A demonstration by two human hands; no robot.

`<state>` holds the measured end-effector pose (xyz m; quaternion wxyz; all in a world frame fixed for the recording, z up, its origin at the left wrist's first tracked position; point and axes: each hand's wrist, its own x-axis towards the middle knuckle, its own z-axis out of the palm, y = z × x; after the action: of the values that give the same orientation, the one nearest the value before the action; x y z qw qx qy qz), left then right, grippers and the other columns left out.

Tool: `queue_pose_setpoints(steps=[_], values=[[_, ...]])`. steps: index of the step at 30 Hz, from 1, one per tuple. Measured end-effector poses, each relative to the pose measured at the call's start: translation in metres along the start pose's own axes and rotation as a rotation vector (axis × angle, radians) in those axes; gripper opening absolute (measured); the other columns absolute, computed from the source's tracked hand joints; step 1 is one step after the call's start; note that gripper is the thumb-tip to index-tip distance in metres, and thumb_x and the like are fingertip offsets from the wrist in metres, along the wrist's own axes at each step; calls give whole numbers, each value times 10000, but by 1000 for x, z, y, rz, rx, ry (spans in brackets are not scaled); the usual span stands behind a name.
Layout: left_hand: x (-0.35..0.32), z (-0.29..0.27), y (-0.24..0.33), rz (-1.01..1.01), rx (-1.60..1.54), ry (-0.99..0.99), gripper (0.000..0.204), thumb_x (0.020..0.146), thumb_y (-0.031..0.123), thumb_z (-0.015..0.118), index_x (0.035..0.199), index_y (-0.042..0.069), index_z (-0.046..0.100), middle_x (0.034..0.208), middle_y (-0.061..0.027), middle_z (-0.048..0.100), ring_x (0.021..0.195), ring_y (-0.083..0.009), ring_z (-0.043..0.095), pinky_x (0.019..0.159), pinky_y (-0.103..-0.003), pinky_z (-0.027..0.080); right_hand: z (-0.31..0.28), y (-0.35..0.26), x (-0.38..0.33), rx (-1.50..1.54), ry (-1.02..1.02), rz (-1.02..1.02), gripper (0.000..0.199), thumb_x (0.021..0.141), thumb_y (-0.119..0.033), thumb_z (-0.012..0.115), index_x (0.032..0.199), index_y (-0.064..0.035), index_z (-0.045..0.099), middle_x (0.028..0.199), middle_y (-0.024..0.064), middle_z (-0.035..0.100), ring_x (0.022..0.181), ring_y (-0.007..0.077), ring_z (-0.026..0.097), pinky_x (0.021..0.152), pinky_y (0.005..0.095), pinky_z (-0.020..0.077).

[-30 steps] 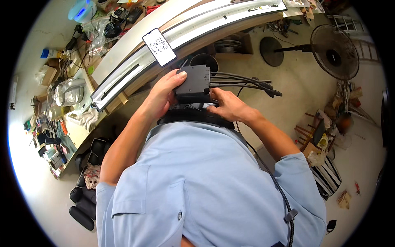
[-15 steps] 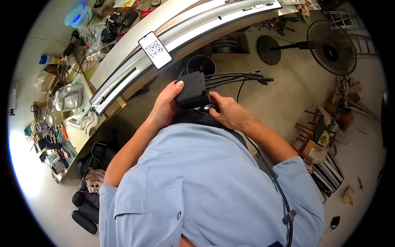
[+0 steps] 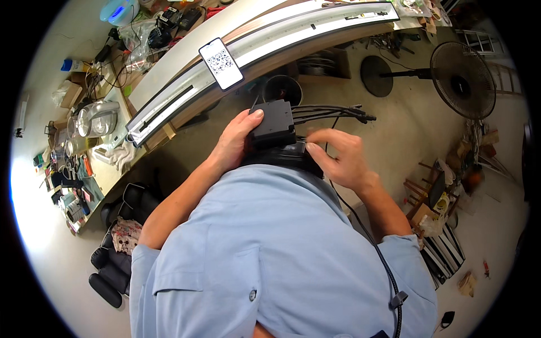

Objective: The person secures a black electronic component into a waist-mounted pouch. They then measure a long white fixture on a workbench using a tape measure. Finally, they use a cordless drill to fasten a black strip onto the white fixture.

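A black rectangular box with several black cables coming out of its right side is held in front of my waist. My left hand grips its left side, thumb on top and the other fingers hidden behind or under it. Just right of the box's lower corner is my right hand, fingers bent, with thumb and forefinger tips apart. Its forefinger is slightly blurred, and I see nothing held there. Below the box, a dark belt or pouch lies against my light blue shirt.
A phone showing a square code lies on the long light-coloured strip along the bench. A standing fan is at right. A round black bin stands beyond my hands. One black cable runs down my right side.
My right hand has drawn off to the right, away from the box's underside. My left hand keeps its grip on the box. The whole view has shifted slightly.
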<state>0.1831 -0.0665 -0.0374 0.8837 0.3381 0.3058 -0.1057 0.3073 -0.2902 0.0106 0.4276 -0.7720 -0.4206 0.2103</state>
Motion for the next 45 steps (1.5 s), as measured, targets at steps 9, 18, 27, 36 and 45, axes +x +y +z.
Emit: queue_pose_setpoints(steps=[9, 18, 27, 36, 45], values=[[4, 10, -6, 29, 198, 55, 618, 1004, 459, 629, 1363, -30, 517, 1192, -92, 627, 1086, -150, 607, 947, -296, 501, -10, -16, 62, -325, -330, -10, 854, 685, -337, 876, 1379, 13, 522, 1310, 216, 615, 1182, 381, 617, 1024, 438, 490], [12, -1, -23, 122, 444, 108, 610, 1006, 566, 574, 1340, 57, 543, 1039, -11, 644, 859, -78, 600, 757, -239, 496, -11, -1, 61, -208, -406, 134, 801, 694, -352, 835, 1339, 28, 553, 1254, 215, 637, 1151, 363, 634, 983, 418, 513], [-17, 4, -17, 217, 953, 456, 271, 955, 237, 620, 1058, -12, 652, 888, -103, 696, 801, -177, 664, 768, -322, 530, -35, 18, 52, 33, -304, 307, 853, 626, -304, 897, 1351, -7, 561, 1239, 169, 662, 1113, 301, 662, 952, 388, 527], [-7, -16, 2, -217, 1385, -25, 347, 882, 324, 719, 1024, 8, 731, 962, -184, 739, 918, -330, 707, 829, -405, 550, -49, 39, 36, 80, -292, 316, 888, 614, -334, 911, 1358, -12, 549, 1235, 173, 658, 1112, 295, 658, 958, 389, 525], [29, -9, -23, -267, 1578, -131, 422, 872, 291, 721, 1194, 20, 703, 993, -222, 723, 990, -363, 690, 881, -443, 538, -57, 55, 30, 114, -411, 253, 863, 606, -282, 923, 1347, -19, 569, 1195, 141, 660, 1097, 270, 652, 986, 384, 508]])
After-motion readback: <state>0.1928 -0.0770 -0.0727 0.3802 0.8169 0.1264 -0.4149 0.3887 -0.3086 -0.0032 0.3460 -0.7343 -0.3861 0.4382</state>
